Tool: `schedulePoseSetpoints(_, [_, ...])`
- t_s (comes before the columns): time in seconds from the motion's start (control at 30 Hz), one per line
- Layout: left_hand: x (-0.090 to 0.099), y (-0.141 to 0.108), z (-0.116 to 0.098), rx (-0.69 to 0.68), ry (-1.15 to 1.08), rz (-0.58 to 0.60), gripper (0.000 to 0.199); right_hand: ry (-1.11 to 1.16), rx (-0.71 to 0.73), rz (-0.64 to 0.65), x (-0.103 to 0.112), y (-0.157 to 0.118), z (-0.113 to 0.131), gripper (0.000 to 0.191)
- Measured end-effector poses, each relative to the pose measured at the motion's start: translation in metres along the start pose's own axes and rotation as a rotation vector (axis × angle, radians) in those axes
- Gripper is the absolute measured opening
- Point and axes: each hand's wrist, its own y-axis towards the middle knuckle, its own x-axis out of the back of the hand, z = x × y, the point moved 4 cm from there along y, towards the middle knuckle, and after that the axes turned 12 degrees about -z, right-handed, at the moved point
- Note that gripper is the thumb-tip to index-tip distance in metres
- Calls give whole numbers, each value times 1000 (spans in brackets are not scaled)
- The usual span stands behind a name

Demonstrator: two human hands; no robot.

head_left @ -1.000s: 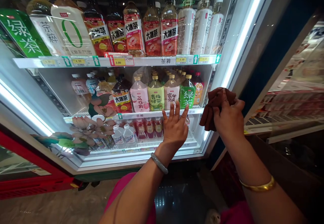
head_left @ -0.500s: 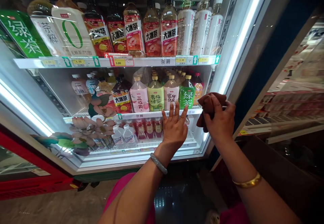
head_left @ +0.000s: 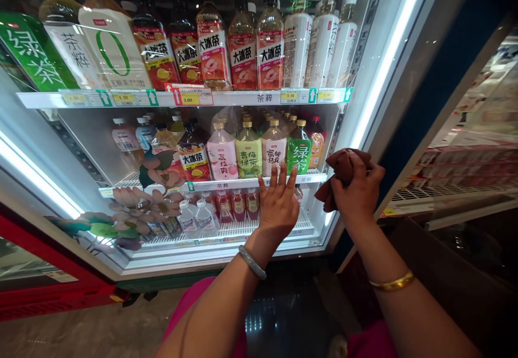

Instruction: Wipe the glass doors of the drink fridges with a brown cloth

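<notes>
A brown cloth (head_left: 343,170) is bunched in my right hand (head_left: 358,193), at the right side of a lit drinks fridge. My fingers press it near the glass door's edge. My left hand (head_left: 279,201) has its fingers spread, with the palm toward the glass door (head_left: 251,112); whether it touches the pane I cannot tell. Behind those fingers stand a green tea bottle (head_left: 299,147) and a pale pink bottle (head_left: 273,145) on the middle shelf.
Several large tea bottles (head_left: 213,50) line the upper shelf (head_left: 234,99). Small clear bottles (head_left: 205,218) stand on the bottom rack. A flower decal (head_left: 149,201) covers the lower left of the door. A red cabinet (head_left: 48,288) adjoins at left, another display case (head_left: 469,174) at right.
My right hand has shifted slightly right with the cloth, whose folds have changed a little. My left hand stays in nearly the same place.
</notes>
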Motion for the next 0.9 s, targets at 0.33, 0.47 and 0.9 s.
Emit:
schedulePoseSetpoints(0.33, [0,-1,4,31,-40,3,81,100,263,171,-13,-36,40,70])
schedulePoseSetpoints(0.47, [2,-1,3,26,-29,-3,82,134,34,-107,-7,-5,19,70])
schedulePoseSetpoints(0.9, [15,5,22,34,-13,-71,86,257,136,-129,-15,-8,61,83])
